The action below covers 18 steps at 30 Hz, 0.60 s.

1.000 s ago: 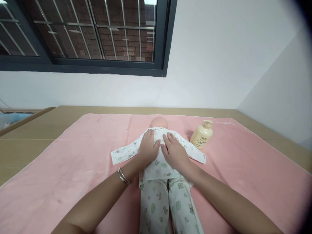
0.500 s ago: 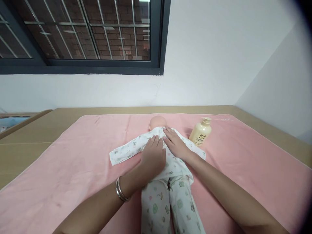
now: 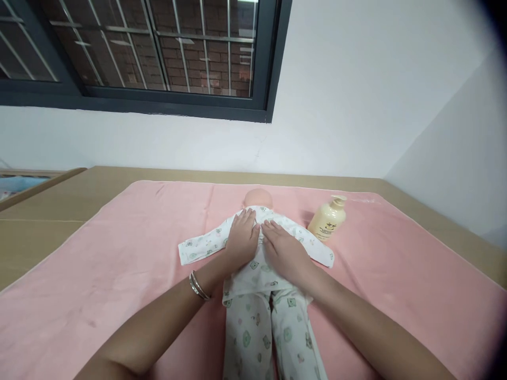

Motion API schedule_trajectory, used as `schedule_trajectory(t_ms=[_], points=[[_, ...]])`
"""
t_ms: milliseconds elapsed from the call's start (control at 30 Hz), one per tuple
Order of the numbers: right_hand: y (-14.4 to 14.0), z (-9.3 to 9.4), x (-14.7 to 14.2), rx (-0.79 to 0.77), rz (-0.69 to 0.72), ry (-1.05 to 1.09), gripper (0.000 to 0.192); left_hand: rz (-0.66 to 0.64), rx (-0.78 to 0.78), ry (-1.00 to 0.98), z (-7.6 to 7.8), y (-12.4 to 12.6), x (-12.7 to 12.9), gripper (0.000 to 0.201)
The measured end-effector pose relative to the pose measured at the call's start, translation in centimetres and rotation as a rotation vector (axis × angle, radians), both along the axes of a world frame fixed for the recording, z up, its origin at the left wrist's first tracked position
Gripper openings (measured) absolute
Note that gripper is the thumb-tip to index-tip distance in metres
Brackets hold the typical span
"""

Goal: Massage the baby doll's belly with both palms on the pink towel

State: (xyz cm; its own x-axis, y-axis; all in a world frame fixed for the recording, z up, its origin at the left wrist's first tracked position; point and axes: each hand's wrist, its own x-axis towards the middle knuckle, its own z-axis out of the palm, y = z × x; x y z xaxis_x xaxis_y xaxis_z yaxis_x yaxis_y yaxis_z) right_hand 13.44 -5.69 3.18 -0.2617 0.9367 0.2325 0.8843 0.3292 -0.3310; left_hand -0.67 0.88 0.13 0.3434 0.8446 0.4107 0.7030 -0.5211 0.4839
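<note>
A baby doll (image 3: pixel 258 198) in white printed pyjamas (image 3: pixel 257 322) lies face down on a pink towel (image 3: pixel 119 264), head away from me. My left hand (image 3: pixel 241 237) lies flat on the upper left of the doll's back, fingers reaching up near the collar. My right hand (image 3: pixel 283 250) lies flat on the right side of the back, a little lower. Both palms press on the cloth and hold nothing. On my left wrist sits a silver bangle (image 3: pixel 198 285).
A cream pump bottle (image 3: pixel 328 220) stands on the towel to the right of the doll. The towel covers a tan tabletop (image 3: pixel 47 211) set against a white wall under a barred window (image 3: pixel 150 53).
My left hand slid up the doll's back toward the collar while my right hand slid down from the collar. The two hands have swapped heights compared with half a second ago.
</note>
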Motion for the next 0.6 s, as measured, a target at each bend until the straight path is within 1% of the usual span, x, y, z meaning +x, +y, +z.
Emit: schedule_trajectory(t_ms=[67,133,233,300,367,467,533,600], points=[[1.5,-0.7,0.6,-0.013,-0.003,0.069,0.053,0.016,0.040,0.004,-0.4,-0.5,0.3,0.047],[2.9,-1.5,1.1,0.001,0.027,0.113,0.054,0.031,0.094,-0.008,-0.7,-0.8,0.4,0.045],[3.9,-2.1,1.8,0.032,0.055,0.150,0.054,0.070,0.161,-0.050,-1.1,-1.0,0.3,0.042],[3.9,-1.8,2.1,0.039,0.030,0.160,0.053,0.119,0.172,-0.078,-1.2,-1.1,0.2,0.041],[3.5,-1.2,2.3,0.058,-0.029,0.169,0.053,0.169,0.159,-0.091,-1.2,-1.1,0.1,0.042],[2.8,-0.4,2.2,0.167,-0.079,0.203,0.055,0.193,0.140,-0.101,-1.6,-1.0,0.2,0.045],[2.5,-0.4,1.7,0.223,-0.045,0.193,0.054,0.173,0.134,-0.110,-1.8,-0.8,0.2,0.046],[2.5,-0.7,1.2,0.184,0.027,0.128,0.051,0.153,0.135,-0.122,-2.1,-0.7,0.3,0.045]])
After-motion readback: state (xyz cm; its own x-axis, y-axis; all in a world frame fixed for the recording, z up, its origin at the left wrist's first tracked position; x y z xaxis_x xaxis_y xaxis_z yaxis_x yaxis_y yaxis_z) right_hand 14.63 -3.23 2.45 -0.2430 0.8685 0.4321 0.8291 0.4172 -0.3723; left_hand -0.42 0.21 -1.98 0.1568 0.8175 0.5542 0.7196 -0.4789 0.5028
